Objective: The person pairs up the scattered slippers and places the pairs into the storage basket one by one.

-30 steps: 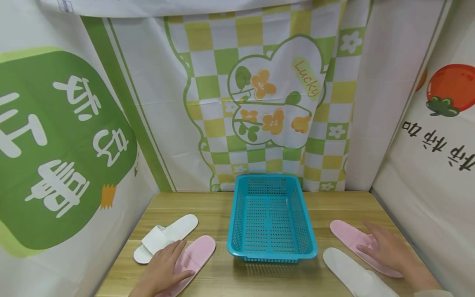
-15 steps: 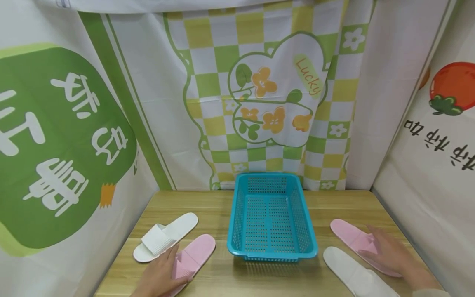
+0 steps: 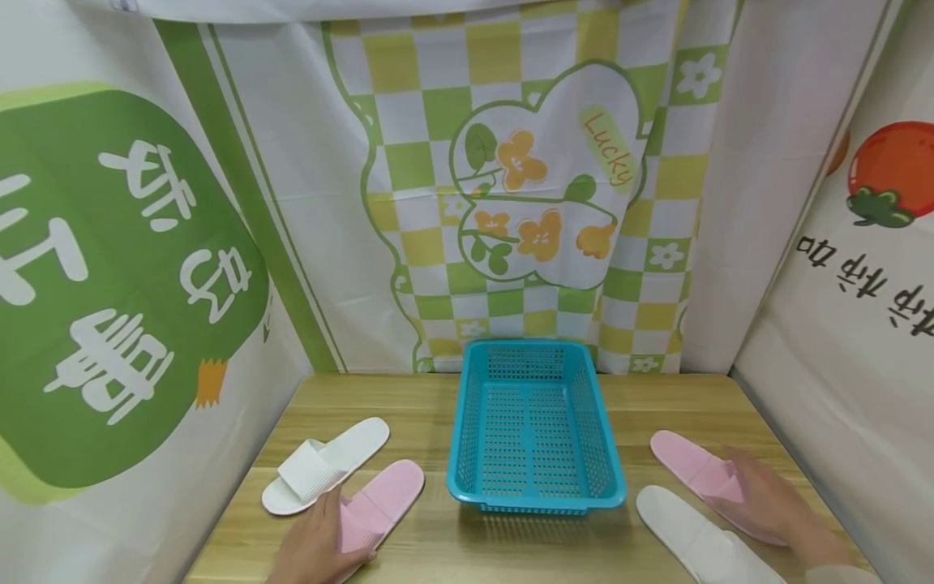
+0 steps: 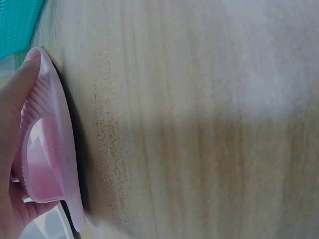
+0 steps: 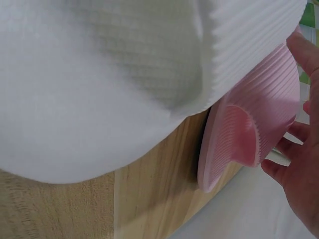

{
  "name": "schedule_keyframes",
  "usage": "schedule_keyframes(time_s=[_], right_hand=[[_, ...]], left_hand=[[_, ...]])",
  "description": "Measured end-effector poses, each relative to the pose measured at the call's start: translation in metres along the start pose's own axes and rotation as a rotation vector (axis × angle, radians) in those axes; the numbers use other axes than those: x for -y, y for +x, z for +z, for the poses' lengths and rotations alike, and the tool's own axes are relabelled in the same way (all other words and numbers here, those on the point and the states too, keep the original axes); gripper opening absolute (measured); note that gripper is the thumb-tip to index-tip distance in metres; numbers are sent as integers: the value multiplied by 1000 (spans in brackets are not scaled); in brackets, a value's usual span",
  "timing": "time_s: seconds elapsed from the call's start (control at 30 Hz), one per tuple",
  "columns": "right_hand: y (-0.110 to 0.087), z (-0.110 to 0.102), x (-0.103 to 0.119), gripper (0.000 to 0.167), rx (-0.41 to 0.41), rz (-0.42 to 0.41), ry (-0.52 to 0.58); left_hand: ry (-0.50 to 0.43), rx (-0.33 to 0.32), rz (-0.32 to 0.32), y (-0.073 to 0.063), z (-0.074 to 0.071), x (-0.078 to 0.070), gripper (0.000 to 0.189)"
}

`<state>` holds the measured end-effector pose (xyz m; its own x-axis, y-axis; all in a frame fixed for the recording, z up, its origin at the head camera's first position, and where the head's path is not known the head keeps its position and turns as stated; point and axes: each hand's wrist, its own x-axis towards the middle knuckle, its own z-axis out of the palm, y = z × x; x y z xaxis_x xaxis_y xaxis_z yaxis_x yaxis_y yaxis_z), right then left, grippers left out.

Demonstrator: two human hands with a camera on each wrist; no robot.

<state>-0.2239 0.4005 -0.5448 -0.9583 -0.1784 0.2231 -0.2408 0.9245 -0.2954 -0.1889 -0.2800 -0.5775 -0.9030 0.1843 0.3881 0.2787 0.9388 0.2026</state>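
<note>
Checkered cloth (image 3: 416, 166) reading "Lucky" hangs behind the wooden worktop (image 3: 409, 401); white Chinese characters (image 3: 120, 365) mark the green print (image 3: 178, 268) at left. On the worktop, a blue basket (image 3: 536, 504) stands between two pairs. The left hand (image 3: 314, 539) grips the left-side pink slipper (image 3: 390, 493), beside a white slipper (image 3: 306, 470); the right hand (image 3: 777, 503) grips the right-side pink slipper (image 3: 686, 461), near another white slipper (image 3: 689, 531).
</note>
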Motion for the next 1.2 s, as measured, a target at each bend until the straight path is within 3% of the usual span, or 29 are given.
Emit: schedule_keyframes(time_s=[0.13,0.37,0.6,0.93,1.2], right_hand=[[-1,2,-1,90,0,24,14],[-2,6,-7,95,-41,28,33],[-3,14,-15,103,-62,24,43],[-4,14,-20,108,-59,39,60],[-5,16,-22,93,-34,61,56]], left_hand=[[-12,5,-44,-2,2,-1,124],[11,-36,-49,-5,4,-3,130],[23,-2,-72,-6,4,-4,133],[33,-3,-86,-6,3,-7,133],[25,4,-109,-7,-2,-14,130]])
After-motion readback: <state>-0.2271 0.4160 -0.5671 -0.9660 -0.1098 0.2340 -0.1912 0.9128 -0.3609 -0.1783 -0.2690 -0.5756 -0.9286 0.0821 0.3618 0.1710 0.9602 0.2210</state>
